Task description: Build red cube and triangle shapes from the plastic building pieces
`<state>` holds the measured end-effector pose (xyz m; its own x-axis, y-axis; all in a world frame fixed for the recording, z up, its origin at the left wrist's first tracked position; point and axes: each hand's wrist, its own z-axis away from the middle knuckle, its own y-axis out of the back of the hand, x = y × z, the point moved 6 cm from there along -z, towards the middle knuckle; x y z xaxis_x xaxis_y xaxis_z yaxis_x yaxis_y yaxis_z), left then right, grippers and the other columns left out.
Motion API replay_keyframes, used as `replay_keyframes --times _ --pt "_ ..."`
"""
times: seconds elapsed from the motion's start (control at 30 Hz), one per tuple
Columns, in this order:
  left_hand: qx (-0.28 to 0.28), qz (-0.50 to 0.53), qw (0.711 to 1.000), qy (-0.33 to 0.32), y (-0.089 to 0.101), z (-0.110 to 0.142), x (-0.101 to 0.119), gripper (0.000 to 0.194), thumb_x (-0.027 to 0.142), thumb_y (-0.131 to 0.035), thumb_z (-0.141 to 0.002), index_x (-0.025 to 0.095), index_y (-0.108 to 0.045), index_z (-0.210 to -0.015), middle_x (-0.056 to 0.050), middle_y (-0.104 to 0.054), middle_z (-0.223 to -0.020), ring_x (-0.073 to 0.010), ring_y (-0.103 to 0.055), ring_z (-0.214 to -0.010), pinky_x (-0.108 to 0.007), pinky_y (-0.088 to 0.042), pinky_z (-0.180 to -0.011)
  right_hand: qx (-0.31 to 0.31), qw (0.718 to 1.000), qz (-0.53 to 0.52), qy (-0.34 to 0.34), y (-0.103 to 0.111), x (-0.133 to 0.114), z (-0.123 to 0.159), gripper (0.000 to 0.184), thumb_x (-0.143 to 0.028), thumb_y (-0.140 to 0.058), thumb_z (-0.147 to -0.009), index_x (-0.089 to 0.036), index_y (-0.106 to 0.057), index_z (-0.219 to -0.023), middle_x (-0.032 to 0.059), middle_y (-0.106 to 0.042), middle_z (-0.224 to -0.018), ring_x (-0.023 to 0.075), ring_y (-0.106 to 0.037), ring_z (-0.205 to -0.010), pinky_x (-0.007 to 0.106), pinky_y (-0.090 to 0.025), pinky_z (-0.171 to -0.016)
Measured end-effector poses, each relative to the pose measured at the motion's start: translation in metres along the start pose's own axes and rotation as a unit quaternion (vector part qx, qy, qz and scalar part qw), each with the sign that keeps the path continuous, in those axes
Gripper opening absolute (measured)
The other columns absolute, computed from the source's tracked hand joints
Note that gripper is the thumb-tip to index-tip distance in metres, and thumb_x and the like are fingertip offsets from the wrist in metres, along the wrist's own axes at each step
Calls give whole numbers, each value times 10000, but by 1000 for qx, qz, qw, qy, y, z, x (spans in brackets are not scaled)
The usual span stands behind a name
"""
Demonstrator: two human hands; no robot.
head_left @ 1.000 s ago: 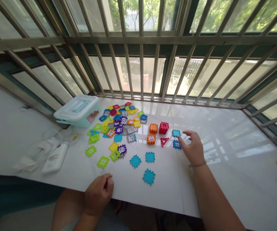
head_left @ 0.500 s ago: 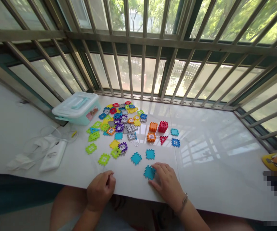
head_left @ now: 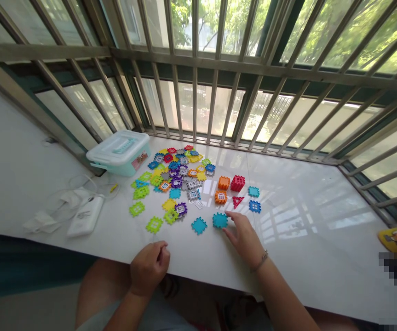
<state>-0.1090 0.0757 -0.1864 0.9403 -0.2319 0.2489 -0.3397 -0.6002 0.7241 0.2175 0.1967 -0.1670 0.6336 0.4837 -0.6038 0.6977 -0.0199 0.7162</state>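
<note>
My right hand [head_left: 244, 239] is at the right side of a square teal interlocking tile [head_left: 220, 220]. Its thumb and index finger pinch the tile at the near and far corners. The tile looks stacked over a second teal one, whose outline is mostly hidden. Just left lies another teal tile [head_left: 198, 225], turned at an angle. My left hand [head_left: 150, 266] rests curled in a loose fist at the table's front edge, with nothing visible in it. A lime window-frame tile [head_left: 154, 225] is the piece closest to it.
A mixed pile of tiles [head_left: 176, 182] spreads left of centre. Orange stacks [head_left: 221, 197], a red stack [head_left: 238, 183], a red triangle [head_left: 238, 202] and a blue tile [head_left: 255, 206] sit beyond my right hand. A lidded box [head_left: 118, 154] and white power bank [head_left: 86, 216] stand left.
My right hand has carried the teal tile away from me, onto the spot where another teal tile lay. My left hand stays curled. The view has shifted slightly.
</note>
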Motion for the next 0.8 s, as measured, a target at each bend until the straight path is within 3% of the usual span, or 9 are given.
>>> replay_keyframes --times 0.23,0.8 --pt "-6 -2 1000 -1 -1 0 0 134 125 -594 -1027 225 -682 -1015 -5 -713 -774 -202 -679 -678 -351 -494 -698 -12 1000 -22 2 -12 12 -2 512 -327 -710 -1028 -287 -571 -1519 140 -706 -1421 346 -679 -1319 616 -576 -1143" --pt "-8 -7 1000 -5 0 -3 2 132 122 -598 -1033 230 -674 -1033 -5 -739 -825 -200 -701 -704 -355 -504 -708 -24 1000 14 1 -17 13 -2 588 -288 -706 -997 -259 -538 -1559 151 -686 -1476 353 -650 -1358 607 -543 -1169"
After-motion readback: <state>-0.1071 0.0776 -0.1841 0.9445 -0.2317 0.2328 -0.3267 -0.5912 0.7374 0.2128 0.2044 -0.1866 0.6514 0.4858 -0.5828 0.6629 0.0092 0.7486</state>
